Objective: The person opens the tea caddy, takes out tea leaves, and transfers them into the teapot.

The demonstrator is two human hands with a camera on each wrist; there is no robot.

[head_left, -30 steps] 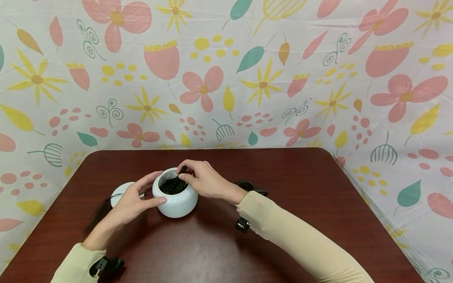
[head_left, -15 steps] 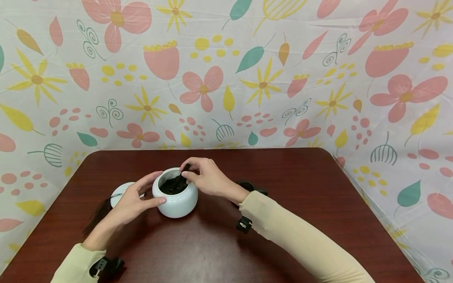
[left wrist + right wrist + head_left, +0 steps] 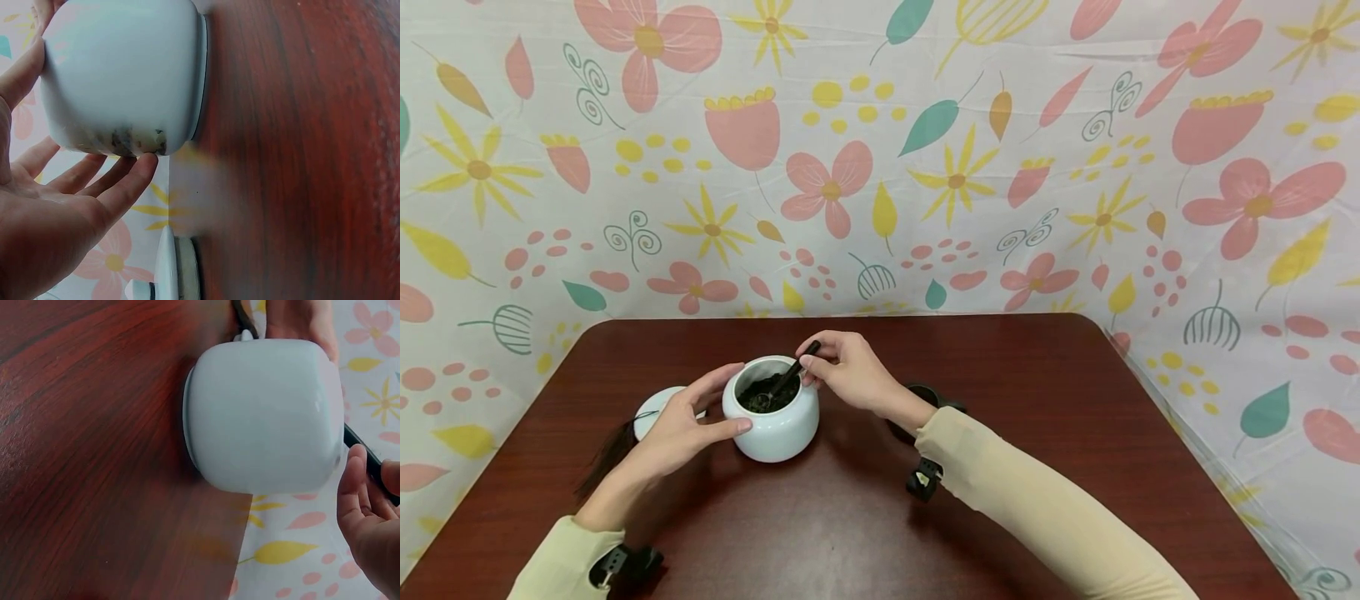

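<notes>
A round white ceramic jar [image 3: 778, 437] stands on the table, its mouth showing dark, loose, tea-like leaves [image 3: 752, 392]. My left hand [image 3: 681, 425] holds the jar from the left, thumb on the near side and fingers around the far side; the left wrist view shows the fingertips against its wall [image 3: 125, 69]. Between thumb and fingers, my right hand [image 3: 853, 375] pinches the black handle of a slim spoon [image 3: 792, 375] over the jar's right rim. The spoon slants down into the jar, its lower end among the leaves.
Left of the jar, partly behind my left hand, lies a white lid [image 3: 651, 410] with a dark tassel [image 3: 610, 458]. A black cup-like vessel [image 3: 917, 393] sits behind my right wrist. The brown table [image 3: 1037, 392] ends at a flowered cloth backdrop [image 3: 880, 167].
My right hand has drawn up and to the right, and more of the black spoon shows above the leaves. My left hand and the jar have stayed in place.
</notes>
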